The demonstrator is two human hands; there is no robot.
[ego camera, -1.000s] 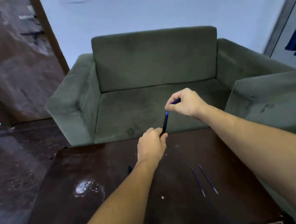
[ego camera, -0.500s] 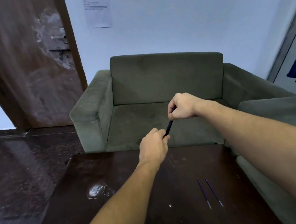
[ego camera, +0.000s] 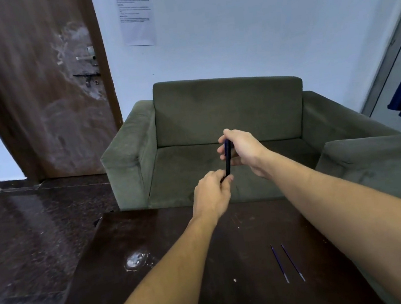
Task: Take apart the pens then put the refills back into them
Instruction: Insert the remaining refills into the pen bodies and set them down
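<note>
A dark blue pen stands nearly upright in the air above the far edge of the dark wooden table. My left hand grips its lower end. My right hand closes around its upper end. Two thin blue refills lie side by side on the table at the right, near my right forearm. The pen's tip is hidden in my left fist.
A green sofa stands just behind the table, with a second sofa arm at the right. A brown door is at the left. A pale stain marks the table's left part.
The view has tilted upward, showing more wall and door. My right hand has shifted along the pen, which has turned from slanted to nearly upright. The refills have not moved.
</note>
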